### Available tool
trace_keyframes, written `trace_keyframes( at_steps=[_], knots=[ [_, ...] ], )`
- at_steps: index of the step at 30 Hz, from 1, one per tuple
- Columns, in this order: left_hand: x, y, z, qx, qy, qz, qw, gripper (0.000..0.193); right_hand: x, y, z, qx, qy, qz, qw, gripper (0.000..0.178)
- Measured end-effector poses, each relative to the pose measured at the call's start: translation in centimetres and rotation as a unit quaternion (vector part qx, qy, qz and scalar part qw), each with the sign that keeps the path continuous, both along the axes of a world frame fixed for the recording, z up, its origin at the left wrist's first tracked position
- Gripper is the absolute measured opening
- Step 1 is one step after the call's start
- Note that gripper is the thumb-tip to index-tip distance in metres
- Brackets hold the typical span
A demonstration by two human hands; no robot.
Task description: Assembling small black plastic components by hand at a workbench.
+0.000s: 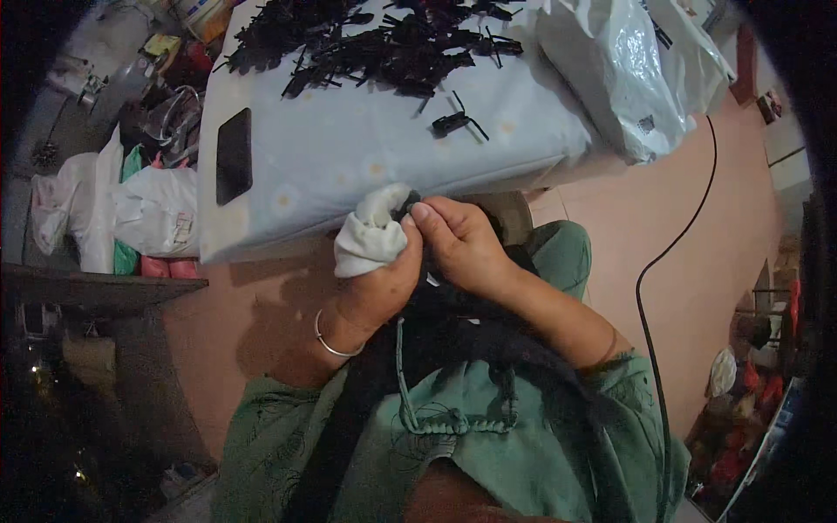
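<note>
In front of my body, just off the near edge of the table, my two hands meet around a small black piece (406, 207). White cloth (370, 240), perhaps a glove, covers the fingers of my left hand (388, 281), which is closed around the piece. Thumb and forefinger of my right hand (462, 242) pinch the piece from the right side. Its shape is mostly hidden by the fingers and cloth. A single black plastic part with thin prongs (451, 125) lies on the table beyond my hands, apart from a large heap of similar black parts (375, 48).
The table (323, 166) has a pale flowered cover. A dark phone (234, 157) lies at its left, and a white plastic bag (610, 78) sits at its right corner. More bags (157, 209) stand at left. A black cable (643, 296) runs down the right side.
</note>
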State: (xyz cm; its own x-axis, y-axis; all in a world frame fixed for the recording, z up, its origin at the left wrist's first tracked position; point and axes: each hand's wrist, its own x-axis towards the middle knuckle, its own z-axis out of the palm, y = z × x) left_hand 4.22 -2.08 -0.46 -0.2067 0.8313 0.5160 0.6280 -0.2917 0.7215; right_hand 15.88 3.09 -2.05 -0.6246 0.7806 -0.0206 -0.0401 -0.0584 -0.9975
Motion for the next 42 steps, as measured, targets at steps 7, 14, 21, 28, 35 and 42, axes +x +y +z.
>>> trace_keyframes(
  at_steps=[7, 14, 21, 28, 35, 42],
  knots=[
    [-0.7, -0.1, -0.3, -0.02, 0.161, -0.014, 0.987, 0.023, -1.2, -0.4, -2.4, -0.003, 0.05, -0.039, 0.998, 0.026],
    [-0.8, -0.5, -0.3, -0.19, -0.256, -0.045, 0.947, 0.019, 1.1, -0.4, -0.9, -0.027, 0.041, -0.039, 0.998, 0.026],
    [-1.0, -0.6, 0.6, -0.217, -0.417, -0.099, 0.877, 0.016, 2.0, 0.3, -2.9, 0.078, -0.012, -0.074, 0.994, 0.019],
    [-1.9, -0.8, -0.4, -0.212, -0.537, -0.133, 0.806, 0.019, 1.9, -0.7, -2.5, 0.073, -0.042, 0.039, 0.996, 0.024],
    [-2.2, -0.8, -0.2, -0.203, -0.622, -0.162, 0.739, 0.017, 2.7, -0.7, -2.1, 0.295, -0.01, 0.035, 0.955, 0.015],
    [-1.2, -1.5, 1.1, -0.218, -0.168, -0.091, 0.957, 0.025, 4.0, 1.7, 1.4, 0.517, -0.129, 0.071, 0.843, 0.024]
  ],
)
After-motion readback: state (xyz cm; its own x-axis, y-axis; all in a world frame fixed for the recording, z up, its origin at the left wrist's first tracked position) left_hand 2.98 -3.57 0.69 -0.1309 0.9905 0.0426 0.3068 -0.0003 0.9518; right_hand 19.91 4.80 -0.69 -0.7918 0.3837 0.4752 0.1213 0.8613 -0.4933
